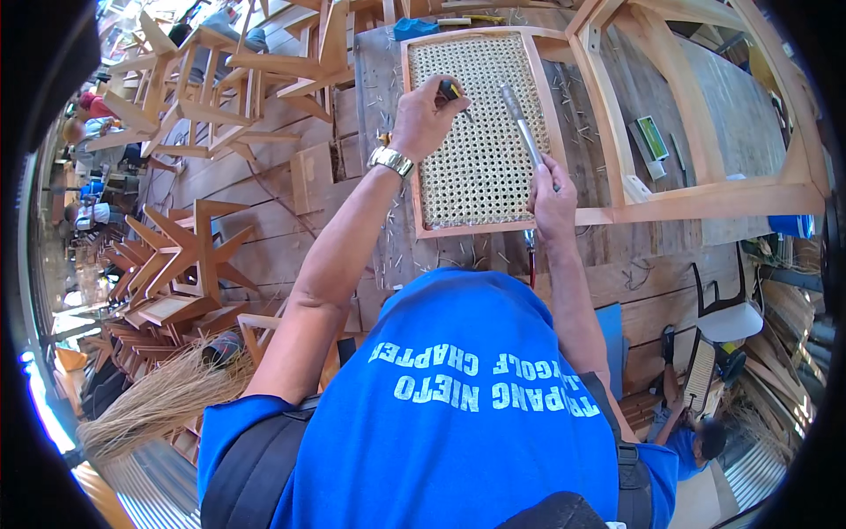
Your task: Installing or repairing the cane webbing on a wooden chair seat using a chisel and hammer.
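Observation:
A woven cane panel [480, 176] set in a light wooden frame [476, 229] lies on the workbench in front of me. Over its left side, my left hand [427, 116] is closed on a small hand tool with a black and yellow handle [450, 89]; a short thin tip points down toward the cane. My right hand [553, 198], at the panel's right edge, grips a slim silver metal tool [526, 132]. Its thicker grey end reaches up over the cane, and its exact kind is unclear. Below that hand, a shiny metal piece [530, 238] shows at the bench edge.
The wooden frame joins a larger chair frame [696, 212] on the right. Cane scraps litter the bench [388, 220]. A green and white box [650, 145] and a blue object [414, 29] lie on it. Wooden chair frames [189, 256] crowd the left. Another person [692, 441] sits lower right.

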`<action>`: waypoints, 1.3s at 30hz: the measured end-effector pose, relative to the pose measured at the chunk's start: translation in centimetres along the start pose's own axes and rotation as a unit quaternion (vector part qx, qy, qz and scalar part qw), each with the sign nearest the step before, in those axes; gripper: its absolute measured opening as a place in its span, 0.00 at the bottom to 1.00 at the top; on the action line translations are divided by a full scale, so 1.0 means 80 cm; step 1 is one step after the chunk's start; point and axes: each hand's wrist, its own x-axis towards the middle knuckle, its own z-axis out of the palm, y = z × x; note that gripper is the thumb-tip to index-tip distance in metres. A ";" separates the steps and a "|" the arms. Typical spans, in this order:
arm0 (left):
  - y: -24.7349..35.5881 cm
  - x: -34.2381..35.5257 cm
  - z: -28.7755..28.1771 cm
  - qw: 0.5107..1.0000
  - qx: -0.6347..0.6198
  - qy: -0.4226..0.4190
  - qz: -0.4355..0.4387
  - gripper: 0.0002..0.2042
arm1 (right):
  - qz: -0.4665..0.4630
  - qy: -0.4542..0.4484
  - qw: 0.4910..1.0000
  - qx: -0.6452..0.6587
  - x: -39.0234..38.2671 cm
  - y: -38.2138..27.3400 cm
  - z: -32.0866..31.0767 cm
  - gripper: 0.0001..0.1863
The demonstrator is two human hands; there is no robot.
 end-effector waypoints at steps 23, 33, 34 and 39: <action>-0.002 -0.056 0.004 0.999 -0.001 -0.027 -0.021 0.12 | 0.010 -0.092 0.989 -0.116 -0.076 0.007 -0.035 0.16; -0.023 0.002 -0.008 0.992 -0.071 0.088 -0.057 0.10 | 0.052 -0.014 0.998 0.014 -0.067 -0.010 -0.049 0.17; -0.022 0.013 -0.006 0.992 -0.071 0.090 -0.057 0.10 | 0.046 0.008 0.998 0.033 -0.058 -0.005 -0.044 0.17; -0.035 0.053 0.008 0.996 -0.004 0.084 -0.040 0.13 | 0.062 0.043 0.994 0.082 -0.006 -0.003 -0.030 0.17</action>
